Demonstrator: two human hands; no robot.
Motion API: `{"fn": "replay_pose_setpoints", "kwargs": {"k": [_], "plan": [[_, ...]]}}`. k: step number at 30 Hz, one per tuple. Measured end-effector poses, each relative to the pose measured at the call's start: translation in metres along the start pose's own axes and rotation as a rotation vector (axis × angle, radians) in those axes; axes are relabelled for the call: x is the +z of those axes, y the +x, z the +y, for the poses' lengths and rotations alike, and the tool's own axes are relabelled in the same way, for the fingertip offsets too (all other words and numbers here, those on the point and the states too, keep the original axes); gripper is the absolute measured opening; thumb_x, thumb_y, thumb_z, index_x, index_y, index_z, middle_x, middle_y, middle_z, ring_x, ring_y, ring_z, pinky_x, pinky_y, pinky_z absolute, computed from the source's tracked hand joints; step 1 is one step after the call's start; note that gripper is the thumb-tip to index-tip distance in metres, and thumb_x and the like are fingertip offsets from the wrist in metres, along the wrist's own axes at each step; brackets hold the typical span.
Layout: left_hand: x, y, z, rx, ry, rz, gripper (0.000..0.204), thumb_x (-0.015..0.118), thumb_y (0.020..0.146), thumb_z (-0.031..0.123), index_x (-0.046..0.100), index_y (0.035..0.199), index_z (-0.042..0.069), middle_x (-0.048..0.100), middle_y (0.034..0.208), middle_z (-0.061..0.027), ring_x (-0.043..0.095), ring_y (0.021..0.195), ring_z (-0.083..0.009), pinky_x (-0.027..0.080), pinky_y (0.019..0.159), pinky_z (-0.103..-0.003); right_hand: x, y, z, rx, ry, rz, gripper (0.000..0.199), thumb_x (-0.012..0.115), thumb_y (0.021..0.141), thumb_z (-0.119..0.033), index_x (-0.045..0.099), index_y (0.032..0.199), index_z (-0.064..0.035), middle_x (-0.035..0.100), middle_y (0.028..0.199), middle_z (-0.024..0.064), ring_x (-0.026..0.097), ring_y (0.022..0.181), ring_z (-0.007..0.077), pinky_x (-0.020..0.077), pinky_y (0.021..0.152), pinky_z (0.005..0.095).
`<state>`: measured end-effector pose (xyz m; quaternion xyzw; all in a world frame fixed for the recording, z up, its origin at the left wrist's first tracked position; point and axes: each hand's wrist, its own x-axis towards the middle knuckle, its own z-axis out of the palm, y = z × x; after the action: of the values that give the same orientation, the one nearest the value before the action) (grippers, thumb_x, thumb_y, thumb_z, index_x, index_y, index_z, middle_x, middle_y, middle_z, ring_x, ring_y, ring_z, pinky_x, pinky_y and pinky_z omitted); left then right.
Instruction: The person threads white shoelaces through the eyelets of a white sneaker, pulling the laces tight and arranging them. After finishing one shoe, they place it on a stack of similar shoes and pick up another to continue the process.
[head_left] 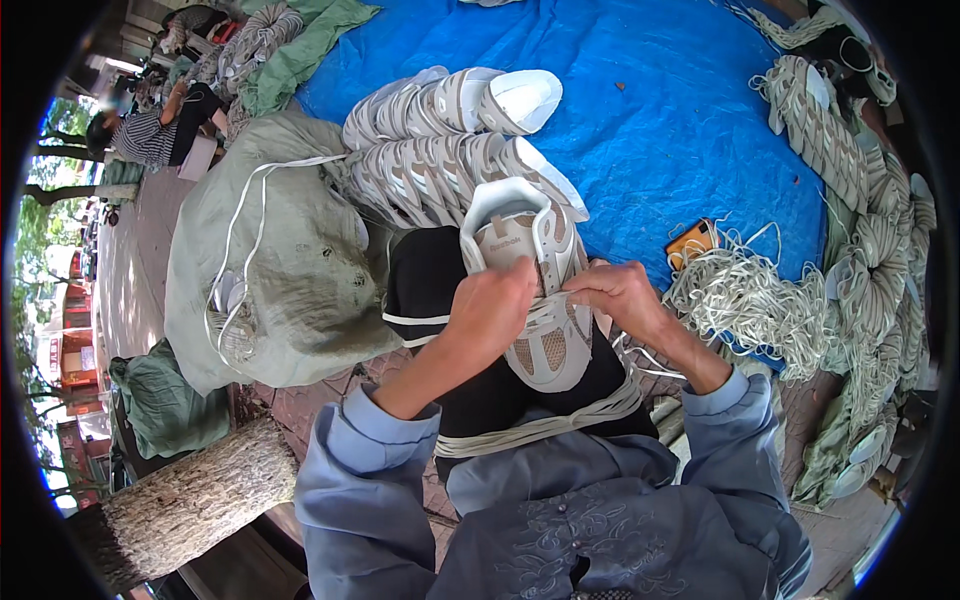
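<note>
Resting on the person's lap, a beige sneaker point(530, 290) points toe-down. The left hand point(492, 308) curls closed over its laces; the right hand point(622, 292) pinches them beside it, both forearms angled inward.

A: What do we see around us?

B: We see a blue tarp point(690, 110) spread ahead, with two rows of beige and white sneakers point(440, 140) standing on it. A grey-green sack point(270, 260) bulges on our left.

A: And to the right?

B: A tangle of pale laces point(750, 300), and an orange flat object point(692, 243) beside it. A tree trunk point(190, 500) sits lower left, and a person in stripes point(145, 135) far off.
</note>
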<state>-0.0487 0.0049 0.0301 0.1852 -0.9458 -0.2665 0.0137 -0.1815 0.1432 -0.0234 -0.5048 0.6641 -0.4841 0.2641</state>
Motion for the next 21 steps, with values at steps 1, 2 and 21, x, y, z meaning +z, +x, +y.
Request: {"fn": "replay_pose_setpoints", "kwargs": {"k": [1,2,21], "plan": [[0.004,-0.003,-0.001,-0.018,-0.006,0.003,0.003,0.052,0.077,0.008,0.050,0.078,0.005,0.056,0.060,-0.0140,0.056,0.057,-0.0330,0.045,0.051,-0.039,0.000,0.001,0.000,-0.032,-0.034,0.004,0.011,0.065,0.067,-0.011,0.063,0.075,-0.0037,0.062,0.070,0.0083,0.060,0.060,0.0209,0.0463,0.053,0.0283],[0.007,-0.004,0.000,-0.029,-0.015,0.013,0.004,0.052,0.076,0.008,0.051,0.078,0.005,0.056,0.061,-0.0142,0.056,0.057,-0.0328,0.045,0.052,-0.039,0.000,0.001,0.000,-0.051,-0.058,0.018,0.010,0.065,0.067,-0.011,0.063,0.075,-0.0043,0.062,0.069,0.0078,0.059,0.060,0.0210,0.0461,0.053,0.0284],[0.017,0.012,-0.002,-0.152,-0.187,-0.063,0.014,0.053,0.072,0.009,0.062,0.082,0.006,0.060,0.069,-0.0136,0.060,0.066,-0.0273,0.046,0.061,-0.033,0.019,0.011,-0.004,-0.377,-0.683,0.119,0.012,0.060,0.058,-0.009,0.049,0.056,-0.0064,0.048,0.057,0.0056,0.054,0.053,0.0200,0.0429,0.045,0.0328]]}}
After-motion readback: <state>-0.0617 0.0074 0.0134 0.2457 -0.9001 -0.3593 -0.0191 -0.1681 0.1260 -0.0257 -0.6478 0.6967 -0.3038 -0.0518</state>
